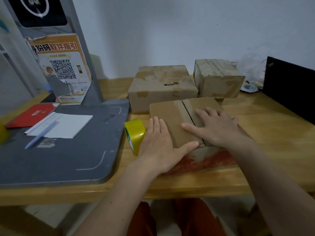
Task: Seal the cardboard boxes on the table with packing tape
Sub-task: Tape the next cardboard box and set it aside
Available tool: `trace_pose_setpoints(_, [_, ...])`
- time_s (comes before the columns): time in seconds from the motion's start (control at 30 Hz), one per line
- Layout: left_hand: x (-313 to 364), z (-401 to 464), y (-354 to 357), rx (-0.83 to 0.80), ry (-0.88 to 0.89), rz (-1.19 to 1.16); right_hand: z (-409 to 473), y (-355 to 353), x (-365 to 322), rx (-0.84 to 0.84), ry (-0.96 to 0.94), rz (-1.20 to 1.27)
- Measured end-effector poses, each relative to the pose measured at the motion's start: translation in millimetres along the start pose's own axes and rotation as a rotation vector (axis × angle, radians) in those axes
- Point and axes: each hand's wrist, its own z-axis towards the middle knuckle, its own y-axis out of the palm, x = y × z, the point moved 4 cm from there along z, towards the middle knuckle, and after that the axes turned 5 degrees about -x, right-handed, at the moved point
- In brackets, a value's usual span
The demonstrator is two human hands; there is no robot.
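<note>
A flat cardboard box [167,116] lies in front of me on the wooden table [272,133], its two top flaps meeting at a centre seam. My left hand [160,145] lies flat against the box's left side, thumb stretched along the near top edge. My right hand [216,126] presses flat on the right flap, fingers straight and spread. A roll of yellow packing tape [135,135] stands on edge just left of my left hand. Two more cardboard boxes sit behind: a larger one [162,86] and a smaller one [218,77] at the back right.
A grey scale platform [59,150] with an upright post fills the table's left, carrying a white notepad [68,124], a pen [40,135] and a red booklet [32,114]. A black laptop screen [289,89] stands at the right edge. A white plastic bag [252,68] lies at the back.
</note>
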Motion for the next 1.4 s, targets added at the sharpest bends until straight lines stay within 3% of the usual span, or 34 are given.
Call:
trace_pose_setpoints(0.33, [0.1, 4.8, -11.4, -0.067, 0.009, 0.290, -4.3, 2.5, -2.8, 0.007, 0.001, -0.037])
trace_pose_setpoints(0.43, [0.8, 7.7, -10.0, -0.056, 0.022, 0.265, -4.6, 2.3, -4.2, -0.010, -0.010, -0.038])
trace_pose_setpoints(0.6, [-11.8, -11.0, -1.6, 0.148, 0.148, -0.025, -10.2, -3.8, -12.6, 0.013, -0.041, 0.067])
trace_pose_setpoints(0.7, [-13.0, -23.9, 1.6, 0.254, 0.147, 0.002, -12.8, -6.6, -21.7, 0.043, -0.088, 0.096])
trace_pose_setpoints(1.0, [-12.2, -16.6, -9.9, 0.321, 0.125, 0.163, -20.4, 2.4, -45.5, -0.017, -0.221, 0.042])
trace_pose_setpoints(1.07, [-14.8, -16.7, -7.3, 0.332, 0.139, 0.095, -21.0, 2.7, -47.2, 0.000, -0.224, 0.046])
trace_pose_setpoints(1.17, [-23.0, -26.8, 6.3, 0.350, 0.203, -0.236, -24.9, -5.7, -48.9, 0.063, -0.246, 0.076])
trace_pose_setpoints(1.3, [-51.3, -42.8, 8.1, 0.719, 0.162, -0.553, -32.2, -17.6, -57.4, 0.071, -0.290, 0.086])
trace_pose_setpoints(1.33, [-62.7, -41.3, 6.6, 0.743, 0.099, -0.601, -33.9, -19.3, -60.0, 0.051, -0.301, 0.084])
trace_pose_setpoints(1.4, [-84.2, -30.4, 3.6, 0.613, -0.028, -0.671, -36.9, -22.5, -65.4, 0.021, -0.320, 0.064])
